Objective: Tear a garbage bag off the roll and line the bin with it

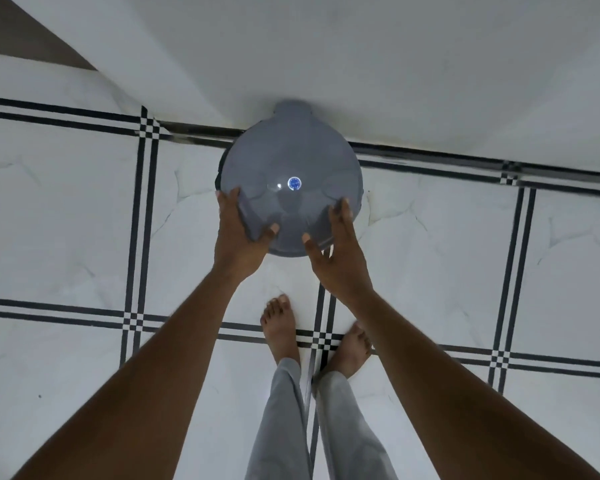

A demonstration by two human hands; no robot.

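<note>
A round grey bin (284,161) with its lid on stands on the floor against the white wall, seen from above. A small blue sticker (294,183) marks the lid's centre. My left hand (241,233) grips the lid's near left rim, thumb on top and fingers round the edge. My right hand (336,251) holds the near right rim the same way. No garbage bag or roll is in view.
The floor (66,220) is white marble tile with black double lines. A white wall (361,64) rises behind the bin. My bare feet (281,327) and grey trouser legs stand just in front of the bin.
</note>
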